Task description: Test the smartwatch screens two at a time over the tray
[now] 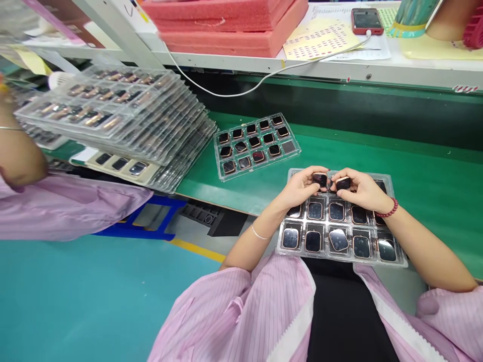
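Note:
Over the back row of a clear plastic tray (341, 258), each of my hands holds one small item. My left hand (304, 187) pinches a dark, square smartwatch case (319, 179) with a gold-coloured rim between thumb and fingers. A similar watch case (343, 184) is gripped by my right hand (364, 190), close beside the first. Below them, the tray's pockets hold more such cases with glossy black faces, one of them (338, 240) lying askew. My hands cover part of the back row.
Left of my tray lies a second tray (257, 146) of watch cases on the green bench (426, 166). A tall stack of filled trays (151, 125) leans at the left, near another person's arm (18, 146). Red foam blocks (226, 25) and a cabled phone (367, 21) occupy the shelf.

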Motion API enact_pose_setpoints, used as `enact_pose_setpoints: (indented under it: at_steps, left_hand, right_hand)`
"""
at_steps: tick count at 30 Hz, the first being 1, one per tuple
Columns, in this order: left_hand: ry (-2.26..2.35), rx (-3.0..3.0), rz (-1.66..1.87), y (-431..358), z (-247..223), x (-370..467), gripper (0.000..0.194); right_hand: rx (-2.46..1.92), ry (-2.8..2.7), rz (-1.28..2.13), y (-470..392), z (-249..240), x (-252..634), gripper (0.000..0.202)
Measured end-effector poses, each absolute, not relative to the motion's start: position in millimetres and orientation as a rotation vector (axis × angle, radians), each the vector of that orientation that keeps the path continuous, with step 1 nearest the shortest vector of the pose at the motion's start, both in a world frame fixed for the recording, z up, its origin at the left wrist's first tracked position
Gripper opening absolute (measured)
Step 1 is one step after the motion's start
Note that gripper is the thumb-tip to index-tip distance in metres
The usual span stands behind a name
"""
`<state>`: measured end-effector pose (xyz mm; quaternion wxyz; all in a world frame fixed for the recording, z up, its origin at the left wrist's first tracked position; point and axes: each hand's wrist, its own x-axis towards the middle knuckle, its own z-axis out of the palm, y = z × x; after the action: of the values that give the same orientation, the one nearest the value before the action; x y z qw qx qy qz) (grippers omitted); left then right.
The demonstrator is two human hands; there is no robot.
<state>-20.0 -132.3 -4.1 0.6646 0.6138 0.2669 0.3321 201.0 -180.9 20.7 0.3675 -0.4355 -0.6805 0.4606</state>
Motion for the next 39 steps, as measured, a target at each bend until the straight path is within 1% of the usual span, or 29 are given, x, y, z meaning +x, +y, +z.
enact_pose_setpoints:
  at_steps: [6,10,12,14,18,21,24,27,29,31,33,35,37,39]
  left_hand:
    - [0.606,1.290,0.740,-131.6,-1.2,-20.1,0.055]
    - [0.609,1.147,0.810,-123.6,-1.7,-18.4,0.059]
    - [0.585,1.040,0.796,-125.1,8.5,-17.2,0.060]
    - [0.487,0.968,0.692,-136.3,30.1,-16.5,0.058]
    - [0.125,1.005,0.334,-181.5,95.2,-18.5,0.052]
    - [-0.020,1.078,0.062,-205.2,137.4,-21.8,0.054]
    - [-0.088,1.136,-0.088,-207.4,156.4,-22.0,0.054]
    - [-0.220,1.140,-0.214,-206.0,155.1,-21.3,0.051]
    - [-0.229,1.119,-0.172,-208.8,147.9,-25.4,0.049]
    - [-0.116,1.111,0.015,-209.2,136.8,-33.5,0.046]
    - [0.058,1.131,0.288,-199.6,121.3,-41.2,0.043]
    - [0.171,1.182,0.527,-178.5,101.4,-43.2,0.046]
    - [0.307,1.215,0.650,-153.2,78.6,-37.5,0.049]
    - [0.470,1.212,0.656,-133.6,55.0,-27.2,0.052]
  right_hand:
    - [-1.129,-1.731,1.202,-178.7,16.9,203.0,0.034]
    - [-1.141,-1.680,1.188,-177.0,16.3,200.7,0.031]
    - [-1.143,-1.655,1.179,-176.9,16.7,199.7,0.029]
    - [-1.158,-1.647,1.164,-176.8,16.7,199.9,0.027]
    - [-1.176,-1.638,1.152,-176.7,15.5,203.0,0.027]
    - [-1.207,-1.568,1.271,-176.8,14.8,206.0,0.030]
    - [-1.193,-1.444,1.437,-175.2,14.5,208.6,0.040]
    - [-1.116,-1.270,1.588,-172.1,19.1,210.6,0.046]
    - [-1.055,-1.172,1.628,-172.8,29.8,211.5,0.046]
    - [-0.974,-1.116,1.628,-180.2,48.7,210.7,0.044]
    - [-0.872,-1.112,1.618,-197.1,74.7,206.7,0.042]
    - [-0.783,-1.148,1.648,-222.3,103.6,197.9,0.042]
    - [-0.730,-1.188,1.758,-249.9,131.5,185.2,0.045]
    - [-0.661,-1.172,1.862,-272.7,155.7,171.9,0.053]
